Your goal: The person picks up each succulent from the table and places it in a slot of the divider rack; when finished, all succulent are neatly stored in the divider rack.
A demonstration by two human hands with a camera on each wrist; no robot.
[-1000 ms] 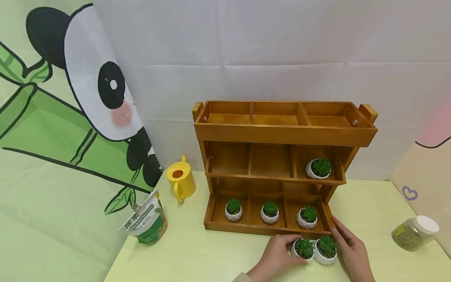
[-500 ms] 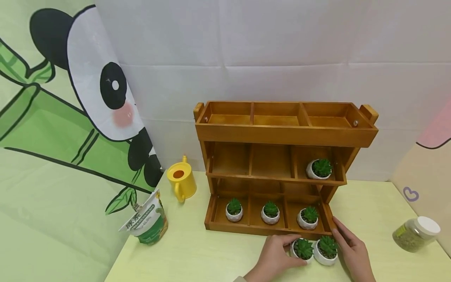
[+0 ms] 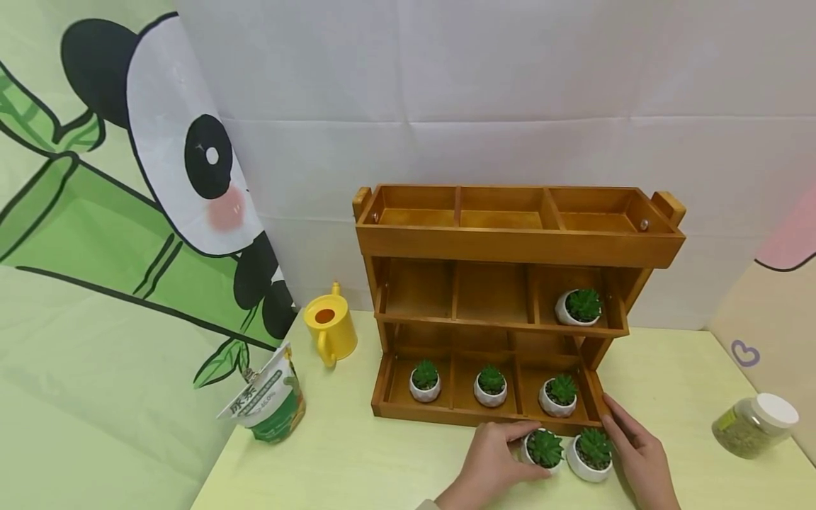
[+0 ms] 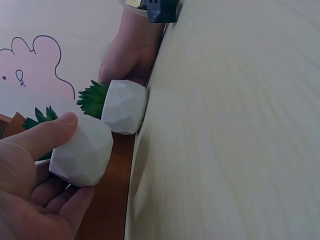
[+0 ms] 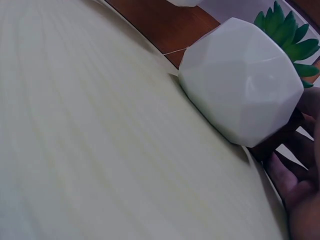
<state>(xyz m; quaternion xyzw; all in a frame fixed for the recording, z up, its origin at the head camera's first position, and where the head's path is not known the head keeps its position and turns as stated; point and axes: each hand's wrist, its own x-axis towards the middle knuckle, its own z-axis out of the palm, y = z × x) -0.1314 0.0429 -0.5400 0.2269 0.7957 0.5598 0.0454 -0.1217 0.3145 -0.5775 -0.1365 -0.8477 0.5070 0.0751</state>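
Note:
My left hand [image 3: 494, 457] pinches a small potted succulent [image 3: 543, 449] between thumb and fingers, in front of the wooden shelf [image 3: 519, 244]. In the left wrist view its white faceted pot [image 4: 82, 150] appears slightly off the tabletop. Just to the right, a second potted succulent [image 3: 590, 455] stands on the table, a narrow gap away. Beside that one lies my right hand [image 3: 639, 453], fingers extended, fingertips at the shelf's lower right corner. The right wrist view has the second pot [image 5: 242, 82] close up; part of the right hand is cut off there.
Potted succulents occupy the bottom tier, one [image 3: 424, 381] at its left, others in the middle and right compartments. Another [image 3: 579, 307] sits in the middle tier's right compartment. A yellow watering can [image 3: 331, 329] and a printed pouch [image 3: 270, 400] stand left; a lidded jar [image 3: 755, 425] stands right.
My left hand has shifted slightly left with its potted succulent, opening a small gap between the two pots. The right hand stays nearly still by the shelf corner.

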